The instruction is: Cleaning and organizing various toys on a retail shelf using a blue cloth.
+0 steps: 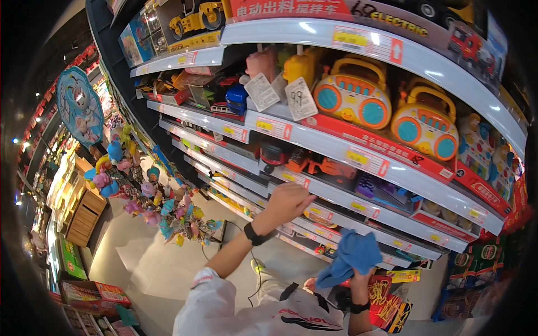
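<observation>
My left hand (290,202), with a black band on its wrist, is raised at the front edge of a toy shelf (336,193); its fingers are curled, and whether it touches the edge or holds anything is unclear. Lower right, my right hand (362,275) grips a crumpled blue cloth (355,254) that hides most of its fingers. Orange toy vehicles (332,168) lie on the shelf just behind my left hand. On the shelf above are toy radios (353,98) with orange handles and blue speakers, beside a yellow toy (299,69) with a hanging tag.
White shelf rails with price labels run across the view. A rack of colourful small toys (155,193) stands on the floor at left, near a thin black cable (253,269). Snack packets (388,304) are at lower right. A wooden crate (86,216) stands farther left.
</observation>
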`<action>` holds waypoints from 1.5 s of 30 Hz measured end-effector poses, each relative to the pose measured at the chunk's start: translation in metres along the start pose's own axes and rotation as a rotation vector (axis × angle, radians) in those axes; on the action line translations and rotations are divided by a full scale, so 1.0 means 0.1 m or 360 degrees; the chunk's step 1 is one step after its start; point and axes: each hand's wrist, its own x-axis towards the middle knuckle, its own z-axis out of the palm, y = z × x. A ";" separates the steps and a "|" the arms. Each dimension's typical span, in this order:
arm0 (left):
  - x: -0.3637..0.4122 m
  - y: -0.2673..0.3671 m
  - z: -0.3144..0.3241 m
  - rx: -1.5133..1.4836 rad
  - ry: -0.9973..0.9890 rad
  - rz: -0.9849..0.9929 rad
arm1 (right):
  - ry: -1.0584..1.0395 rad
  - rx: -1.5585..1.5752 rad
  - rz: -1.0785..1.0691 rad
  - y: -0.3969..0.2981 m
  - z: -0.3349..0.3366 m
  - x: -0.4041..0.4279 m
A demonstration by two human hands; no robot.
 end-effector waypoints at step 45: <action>-0.69 -2.79 -1.83 0.0385 0.0810 -0.0487 | -0.0561 -0.1453 -0.1938 -0.12 4.32 0.22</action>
